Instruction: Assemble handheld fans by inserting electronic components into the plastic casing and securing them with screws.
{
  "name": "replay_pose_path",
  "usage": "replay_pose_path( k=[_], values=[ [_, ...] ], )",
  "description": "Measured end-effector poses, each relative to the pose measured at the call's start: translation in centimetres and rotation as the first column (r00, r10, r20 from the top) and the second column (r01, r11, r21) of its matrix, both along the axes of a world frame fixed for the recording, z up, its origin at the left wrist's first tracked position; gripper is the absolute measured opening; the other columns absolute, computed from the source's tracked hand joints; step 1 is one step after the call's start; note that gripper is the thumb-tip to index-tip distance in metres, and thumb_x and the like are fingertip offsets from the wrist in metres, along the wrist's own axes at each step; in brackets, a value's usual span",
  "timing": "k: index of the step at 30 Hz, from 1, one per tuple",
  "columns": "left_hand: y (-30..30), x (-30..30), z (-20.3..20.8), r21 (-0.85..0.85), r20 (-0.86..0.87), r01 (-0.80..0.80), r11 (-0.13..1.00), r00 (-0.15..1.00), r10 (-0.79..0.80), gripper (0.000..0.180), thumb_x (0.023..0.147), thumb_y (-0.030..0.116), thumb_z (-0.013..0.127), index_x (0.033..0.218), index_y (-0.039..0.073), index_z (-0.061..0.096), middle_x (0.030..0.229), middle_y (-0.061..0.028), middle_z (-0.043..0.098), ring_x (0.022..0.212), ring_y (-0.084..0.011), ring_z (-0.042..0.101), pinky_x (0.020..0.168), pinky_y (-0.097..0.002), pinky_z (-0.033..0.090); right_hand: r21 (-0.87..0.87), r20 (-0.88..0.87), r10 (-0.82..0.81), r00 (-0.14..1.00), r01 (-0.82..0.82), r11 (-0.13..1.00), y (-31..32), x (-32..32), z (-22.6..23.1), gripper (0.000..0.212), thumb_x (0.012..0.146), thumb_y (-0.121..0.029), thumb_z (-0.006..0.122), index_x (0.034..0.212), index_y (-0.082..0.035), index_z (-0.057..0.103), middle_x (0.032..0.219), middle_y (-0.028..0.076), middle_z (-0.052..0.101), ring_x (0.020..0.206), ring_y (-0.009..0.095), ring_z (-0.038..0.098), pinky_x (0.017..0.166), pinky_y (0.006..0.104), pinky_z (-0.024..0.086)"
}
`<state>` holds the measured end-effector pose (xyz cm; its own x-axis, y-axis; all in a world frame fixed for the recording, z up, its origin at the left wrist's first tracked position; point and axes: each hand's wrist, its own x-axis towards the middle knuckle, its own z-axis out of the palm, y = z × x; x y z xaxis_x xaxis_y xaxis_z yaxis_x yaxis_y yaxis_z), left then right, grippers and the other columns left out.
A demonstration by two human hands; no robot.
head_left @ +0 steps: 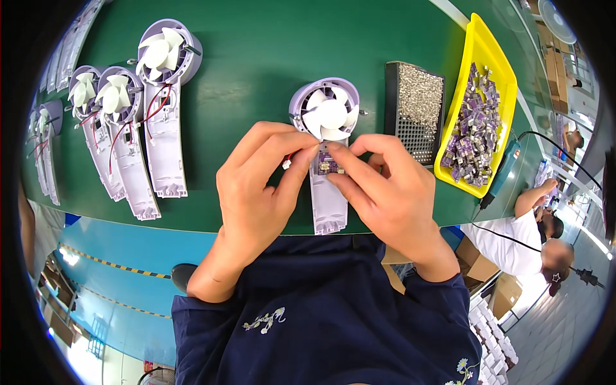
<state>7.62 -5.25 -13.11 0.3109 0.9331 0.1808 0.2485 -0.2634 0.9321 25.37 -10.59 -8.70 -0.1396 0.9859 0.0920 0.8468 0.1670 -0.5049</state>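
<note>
A lilac handheld fan body (329, 218) lies on the green table in front of me, its white blades (330, 113) facing up inside a round housing. Set in the handle just below the housing is a small purple circuit board (326, 163). My left hand (260, 176) pinches the fan's thin wire at the handle's left side; a white plug (286, 164) dangles under those fingers. On the other side, my right hand (387, 189) has thumb and forefinger at the board's right edge, fingers bent. What lies between its fingertips is hidden.
Several similar fan bodies (136, 173) with red and black wires lie at the left. Toward the right stand a black perforated tray (420, 146) of small metal parts, a yellow bin (507, 83) of purple circuit boards, and a teal corded tool (505, 168). A person in white (507, 244) sits beyond.
</note>
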Motion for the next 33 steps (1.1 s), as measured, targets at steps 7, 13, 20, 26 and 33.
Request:
replay_pose_path(
  k=[7,13,20,26,33],
  values=[
    [0.0,0.0,0.0,0.011,0.003,0.01,1.0,1.0,-0.01,0.013,0.083,-0.005,0.074,0.095,0.001,0.071,0.09,-0.0092,0.068,0.073,-0.0209,0.066,0.062,-0.0299,0.053,0.046,0.118,0.081,0.99,-0.087,0.995,0.5,0.3,0.4,0.037,0.07,-0.015,0.085,0.105,-0.008,0.075,0.095,-0.001,0.057,0.058,0.011,0.052,0.05,0.0269,0.043],
    [-0.1,0.0,0.2,-0.017,-0.013,0.013,1.0,1.0,-0.013,0.012,0.084,-0.005,0.073,0.094,0.001,0.071,0.09,-0.0083,0.066,0.071,-0.021,0.065,0.062,-0.0303,0.053,0.062,0.135,0.069,0.988,-0.078,0.995,0.5,0.2,0.2,0.036,0.07,-0.016,0.085,0.104,-0.008,0.075,0.094,-0.001,0.056,0.058,0.011,0.053,0.051,0.0269,0.044],
    [-0.7,0.1,1.3,-0.025,-0.094,0.114,0.993,0.989,-0.115,0.025,0.078,-0.002,0.079,0.101,0.003,0.07,0.104,-0.0094,0.058,0.08,-0.0215,0.065,0.066,-0.0318,0.054,0.049,0.045,0.009,0.999,-0.012,0.999,-0.2,0.3,-0.5,0.035,0.073,-0.012,0.083,0.106,-0.007,0.074,0.096,0.0,0.056,0.061,0.012,0.057,0.053,0.0272,0.048],
    [-0.7,-0.1,1.1,-0.039,-0.134,0.138,0.99,0.981,-0.142,0.032,0.076,-0.003,0.081,0.105,0.005,0.071,0.106,-0.0087,0.058,0.082,-0.0186,0.063,0.066,-0.0301,0.051,0.088,0.011,-0.047,0.999,0.046,0.995,-1.3,0.1,-1.6,0.04,0.074,-0.009,0.081,0.113,-0.006,0.072,0.098,0.001,0.058,0.063,0.013,0.06,0.055,0.0289,0.049],
    [-0.8,0.2,0.8,0.035,-0.156,0.118,0.992,0.981,-0.111,0.03,0.074,-0.001,0.082,0.102,0.005,0.072,0.102,-0.0071,0.059,0.079,-0.0162,0.061,0.063,-0.0279,0.048,0.121,-0.129,-0.194,0.973,0.209,0.97,-2.1,-1.0,-1.7,0.033,0.081,-0.007,0.078,0.112,-0.005,0.068,0.1,0.007,0.066,0.069,0.021,0.067,0.059,0.034,0.053]
  ],
)
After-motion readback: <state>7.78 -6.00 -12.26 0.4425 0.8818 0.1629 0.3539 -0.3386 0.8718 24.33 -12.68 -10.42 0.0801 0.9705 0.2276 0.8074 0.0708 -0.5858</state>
